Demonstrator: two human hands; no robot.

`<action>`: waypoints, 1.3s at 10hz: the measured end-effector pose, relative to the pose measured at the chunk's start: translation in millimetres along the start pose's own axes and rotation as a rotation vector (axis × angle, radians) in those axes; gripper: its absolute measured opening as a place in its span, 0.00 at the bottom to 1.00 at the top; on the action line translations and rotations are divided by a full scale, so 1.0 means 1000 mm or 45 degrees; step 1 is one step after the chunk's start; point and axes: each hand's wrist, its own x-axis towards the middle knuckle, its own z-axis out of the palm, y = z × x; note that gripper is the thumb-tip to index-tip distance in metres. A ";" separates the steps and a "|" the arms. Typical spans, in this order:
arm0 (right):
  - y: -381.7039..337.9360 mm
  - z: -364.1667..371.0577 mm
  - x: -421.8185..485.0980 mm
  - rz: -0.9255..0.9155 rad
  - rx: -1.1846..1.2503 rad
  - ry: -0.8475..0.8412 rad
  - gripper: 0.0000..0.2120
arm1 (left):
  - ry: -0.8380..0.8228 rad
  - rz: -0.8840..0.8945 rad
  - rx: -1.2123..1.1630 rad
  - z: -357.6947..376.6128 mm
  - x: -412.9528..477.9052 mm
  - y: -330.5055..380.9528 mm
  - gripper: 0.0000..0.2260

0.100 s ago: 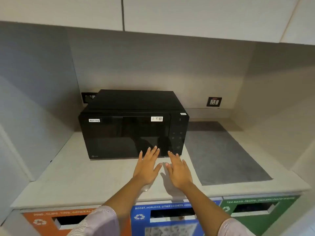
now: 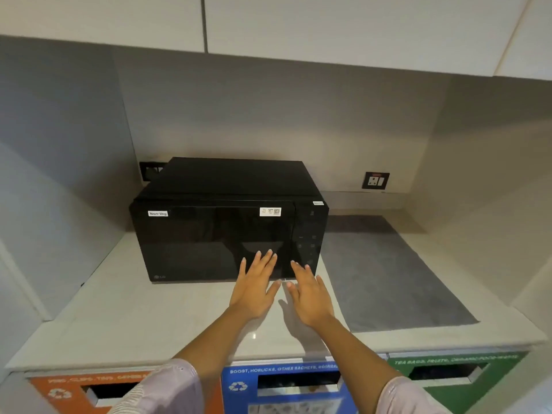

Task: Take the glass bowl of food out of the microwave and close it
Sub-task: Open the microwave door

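glossy black countertop microwave [image 2: 227, 231] — door shut | my left hand [image 2: 254, 289] flat, fingers spread, empty; my right hand [image 2: 310, 297] likewise — both before its lower front

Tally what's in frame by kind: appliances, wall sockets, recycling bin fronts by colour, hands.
Microwave, black, door shut: 1
Wall sockets: 2, the right socket and the left socket partly hidden behind the microwave
Bin fronts: 3, the orange bin, blue bin, green bin
Hands: 2, the left hand and right hand, both open and empty
Total: 8
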 end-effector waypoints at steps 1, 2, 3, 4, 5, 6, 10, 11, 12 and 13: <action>0.009 -0.003 0.023 -0.060 0.009 0.003 0.25 | 0.091 0.023 0.041 -0.010 0.025 0.005 0.28; 0.020 0.001 0.039 -0.074 0.031 -0.053 0.26 | 0.191 0.041 0.078 -0.020 0.051 0.009 0.27; 0.033 0.012 0.046 -0.142 -0.217 -0.224 0.27 | 0.271 0.083 0.128 -0.030 0.074 0.014 0.27; 0.045 0.019 0.054 -0.180 -0.360 -0.329 0.28 | 0.291 0.103 0.189 -0.039 0.096 0.016 0.27; 0.053 0.022 0.065 -0.188 -0.359 -0.357 0.28 | 0.316 0.084 0.187 -0.045 0.113 0.019 0.28; 0.062 0.025 0.073 -0.164 -0.296 -0.398 0.28 | 0.345 0.027 0.147 -0.046 0.124 0.022 0.28; 0.042 0.026 0.092 0.671 1.022 -0.631 0.19 | 0.494 -0.035 0.021 -0.036 0.131 0.026 0.24; 0.041 0.033 0.095 0.692 1.074 -0.669 0.22 | 0.517 -0.040 -0.008 -0.036 0.131 0.027 0.24; 0.034 0.042 0.100 0.870 1.290 -0.645 0.22 | 0.525 -0.042 -0.017 -0.035 0.131 0.027 0.25; 0.024 0.047 0.107 0.711 0.503 -0.638 0.26 | 0.531 -0.058 -0.044 -0.035 0.131 0.029 0.25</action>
